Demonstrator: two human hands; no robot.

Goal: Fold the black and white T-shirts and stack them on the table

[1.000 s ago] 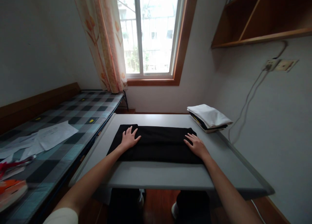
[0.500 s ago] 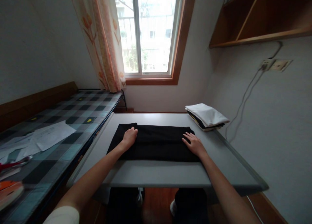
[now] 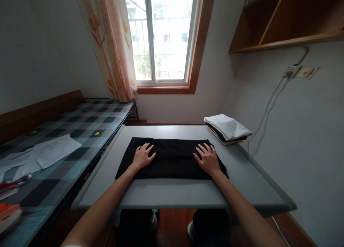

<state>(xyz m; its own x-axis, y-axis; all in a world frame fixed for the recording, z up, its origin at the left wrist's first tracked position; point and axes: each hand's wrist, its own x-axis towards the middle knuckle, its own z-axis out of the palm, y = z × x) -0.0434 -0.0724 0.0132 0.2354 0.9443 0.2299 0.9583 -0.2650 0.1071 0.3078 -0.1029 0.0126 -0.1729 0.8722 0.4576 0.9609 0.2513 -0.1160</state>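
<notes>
A black folded garment (image 3: 173,161) lies flat as a wide strip across the white table (image 3: 172,193); its exact kind does not show. On its left part rests my left hand (image 3: 143,156), fingers spread and palm down. My right hand (image 3: 207,157) lies the same way on its right part, fingers apart. Neither hand grips the cloth. Beyond my right hand, at the table's far right corner, sits a stack of folded clothes (image 3: 228,127), white on top with black and yellow layers below.
A bed with a checked cover (image 3: 61,121) runs along the left, with paper sheets (image 3: 51,152) and an orange item (image 3: 9,214) on it. A cable (image 3: 264,116) hangs from the wall socket (image 3: 292,71) at right. Above it is a wooden shelf (image 3: 268,32).
My left hand has opened from a closed grip on the cloth's upper fold and now lies flat. My right hand has slid slightly left, its fingers spread wider.
</notes>
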